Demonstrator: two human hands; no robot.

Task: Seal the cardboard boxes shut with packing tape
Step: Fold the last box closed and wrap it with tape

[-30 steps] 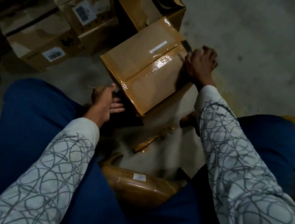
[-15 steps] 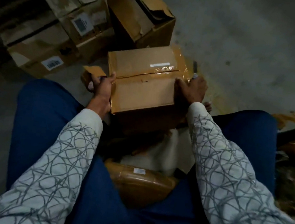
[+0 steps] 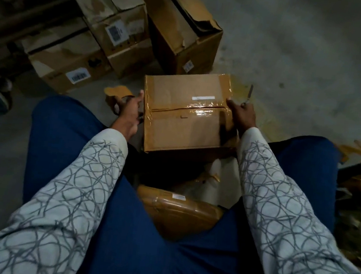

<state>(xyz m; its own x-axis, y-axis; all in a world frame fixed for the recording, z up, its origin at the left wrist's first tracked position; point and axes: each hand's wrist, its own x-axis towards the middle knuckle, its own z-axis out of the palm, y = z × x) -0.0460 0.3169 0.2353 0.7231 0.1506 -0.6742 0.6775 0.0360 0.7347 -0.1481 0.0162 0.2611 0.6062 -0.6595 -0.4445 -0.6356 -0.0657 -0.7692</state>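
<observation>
The right hand curls round a slim grey blade whose tip points to 12 o'clock. Its thumb touches the 3 o'clock edge of the brown cardboard box with glossy tape along its seam. The left hand rests against the box's 9 o'clock side; whether it grips the brown scrap just beyond it cannot be told. The box sits between blue-trousered knees. Worn cardboard cartons stand at 11 o'clock, and a brown tape-wrapped bundle lies at 6 o'clock.
</observation>
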